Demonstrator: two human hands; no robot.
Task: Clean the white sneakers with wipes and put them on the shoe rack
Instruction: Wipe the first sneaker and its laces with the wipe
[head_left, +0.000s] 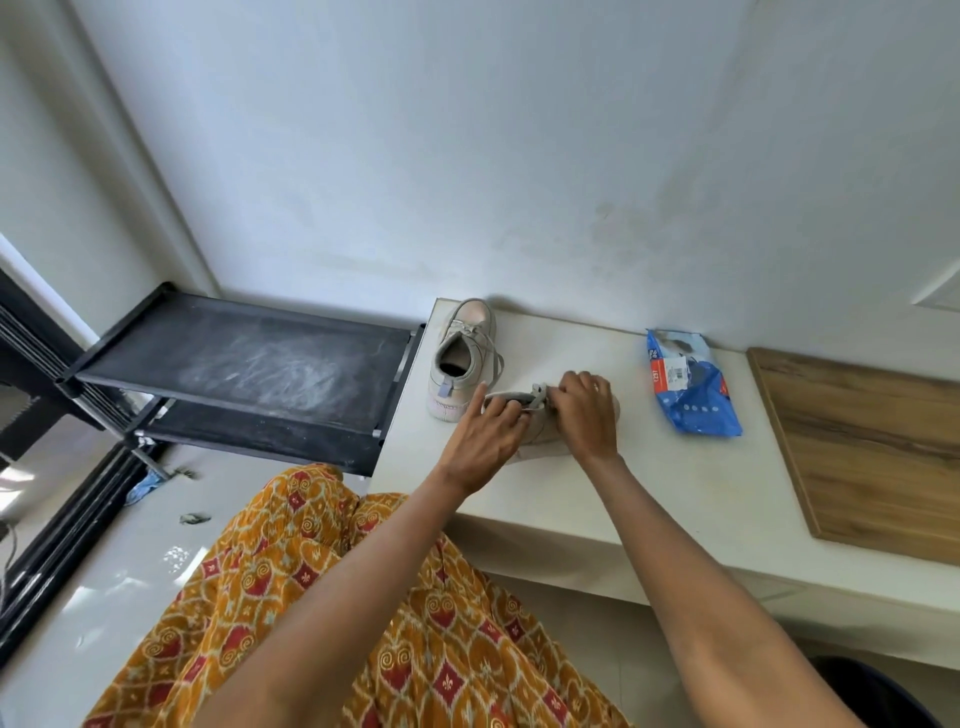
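pale walls meet in a corner above a white bench (649, 483), with a black shoe rack (244, 358) butting against its left end. one sneaker (462, 358) stands upright at the bench's back left corner, toe to the wall, heel toward the person, just beside the rack's top shelf. second sneaker (540, 423) lies in front of it, between the two hands, its long axis running roughly left to right across the bench; which end is the toe i cannot tell, since the hands cover most of it. left hand (488, 436) reaches in from the left, fingers curled against the shoe's near-left end, seemingly steadying it. right hand (587, 415) sits over the right part, fingers bent down onto the upper and pinching something small and pale at the top, a wipe or the tongue, too hidden to say. blue wipes pack (691, 387) lies to the right of the hands, apart from them, nearer the right hand. a wooden board (862, 447) lies further right. judging by this, cleaning of the second sneaker is under way; the rack lies to the left, so the left hand is nearer for placing.
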